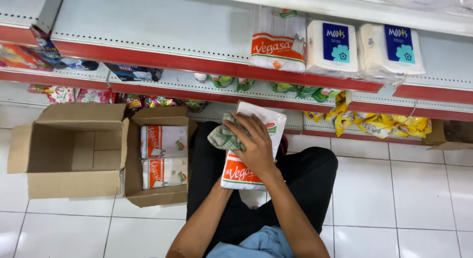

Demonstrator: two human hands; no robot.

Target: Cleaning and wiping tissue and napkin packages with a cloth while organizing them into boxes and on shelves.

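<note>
An empty brown cardboard box [69,152] stands open on the white tiled floor [423,199] at far left. Just beside it, touching, a second open cardboard box [157,157] holds two white-and-orange plastic packs [164,157] lying one above the other.

In the middle, a white plastic pack with an orange band [249,147] rests on the person's lap, over black trousers. Its long axis runs up and away from the person, tilted slightly right, the orange end nearest the body and the far end reaching the lowest shelf edge.

The right hand [256,144] lies on top of the pack, fingers curled and closed on a green checked cloth [224,137], pressing it against the pack's upper left. The left hand is hidden beneath the pack; only its forearm shows, so its grip cannot be told.

On the red-edged shelf [197,63] above, a matching pack [278,41] stands beside two white wrapped bundles [364,48].
</note>
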